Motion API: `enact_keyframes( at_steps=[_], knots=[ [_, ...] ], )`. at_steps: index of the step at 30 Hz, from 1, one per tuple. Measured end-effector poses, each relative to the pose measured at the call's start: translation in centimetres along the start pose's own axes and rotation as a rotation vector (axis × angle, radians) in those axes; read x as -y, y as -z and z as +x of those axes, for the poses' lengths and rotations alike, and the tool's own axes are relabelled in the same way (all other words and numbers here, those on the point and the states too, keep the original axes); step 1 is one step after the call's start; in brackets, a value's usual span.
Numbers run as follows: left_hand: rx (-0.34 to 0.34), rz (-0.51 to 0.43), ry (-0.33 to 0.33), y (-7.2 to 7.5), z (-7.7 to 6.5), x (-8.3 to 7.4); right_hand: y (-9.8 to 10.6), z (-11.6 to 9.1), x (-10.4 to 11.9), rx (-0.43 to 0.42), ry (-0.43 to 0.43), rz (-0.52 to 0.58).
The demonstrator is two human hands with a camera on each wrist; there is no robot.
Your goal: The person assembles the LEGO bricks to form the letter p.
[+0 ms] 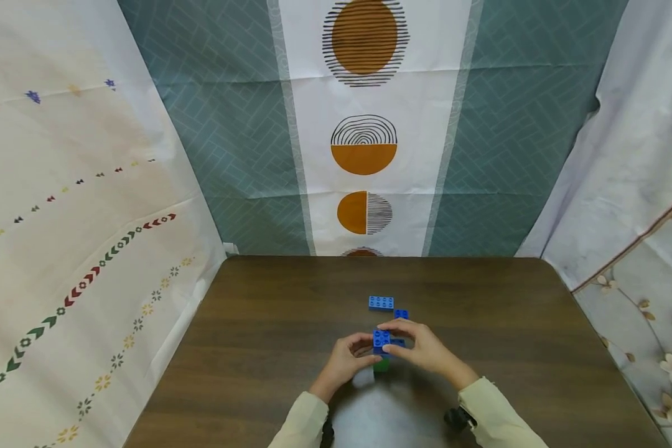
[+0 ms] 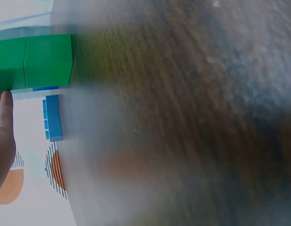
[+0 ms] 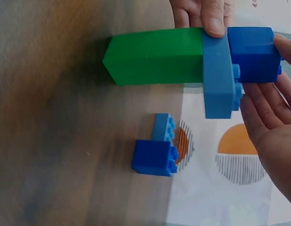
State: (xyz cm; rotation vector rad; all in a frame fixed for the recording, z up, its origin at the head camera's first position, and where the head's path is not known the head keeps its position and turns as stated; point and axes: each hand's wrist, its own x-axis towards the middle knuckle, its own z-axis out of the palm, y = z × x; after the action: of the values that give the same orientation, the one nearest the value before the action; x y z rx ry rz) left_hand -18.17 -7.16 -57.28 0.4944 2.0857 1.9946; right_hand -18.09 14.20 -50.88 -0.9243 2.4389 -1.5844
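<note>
Two green bricks (image 3: 154, 56), one on the other, form a column standing on the table. Across the column's top lies a longer light blue brick (image 3: 218, 99), with one studded end jutting out past the green. My left hand (image 1: 341, 361) holds this stack from the left, its thumb on the light blue brick's side and its other fingers partly hidden behind. Right over the light blue studs is a dark blue square brick (image 3: 253, 54), pinched between the thumb and fingers of my right hand (image 1: 425, 351).
Farther back on the brown table (image 1: 246, 348) lie another light blue brick (image 1: 381, 302) and a second dark blue square brick (image 1: 401, 313), just beyond my right fingertips. A patterned cloth (image 1: 364, 99) hangs behind the table's far edge, with pale cloths on both sides.
</note>
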Motion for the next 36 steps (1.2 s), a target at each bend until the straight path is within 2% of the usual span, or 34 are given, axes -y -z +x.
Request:
enact_keyframes(
  at_steps=[4,8,11,15,18,26,32,36],
  knots=[
    [0.002,-0.002,0.008,0.0,0.0,0.0,-0.4,-0.4,-0.3,-0.044,-0.021,0.054],
    [0.000,0.002,0.023,0.0,-0.1,-0.1,-0.6,-0.5,-0.6,-0.068,-0.032,0.064],
    [0.005,0.004,0.024,-0.1,-0.4,-1.3,-0.6,-0.7,-0.8,-0.065,-0.037,0.075],
    [0.008,0.008,0.029,-0.3,-0.8,-3.1,-0.2,-0.7,1.4,-0.060,-0.041,0.056],
    [0.002,0.001,0.017,-0.2,-0.8,-3.1,0.1,-0.4,3.1,-0.050,-0.053,0.027],
    [-0.010,0.002,0.000,-0.3,-0.9,-3.1,0.1,-0.2,4.2,-0.044,-0.069,-0.024],
    [-0.011,-0.003,0.012,-0.3,-0.7,-3.1,0.0,-0.2,3.6,-0.042,-0.090,0.035],
    [-0.018,0.002,0.036,-0.4,-0.8,-3.2,-0.4,-0.2,1.8,-0.052,-0.085,0.036]
  ],
)
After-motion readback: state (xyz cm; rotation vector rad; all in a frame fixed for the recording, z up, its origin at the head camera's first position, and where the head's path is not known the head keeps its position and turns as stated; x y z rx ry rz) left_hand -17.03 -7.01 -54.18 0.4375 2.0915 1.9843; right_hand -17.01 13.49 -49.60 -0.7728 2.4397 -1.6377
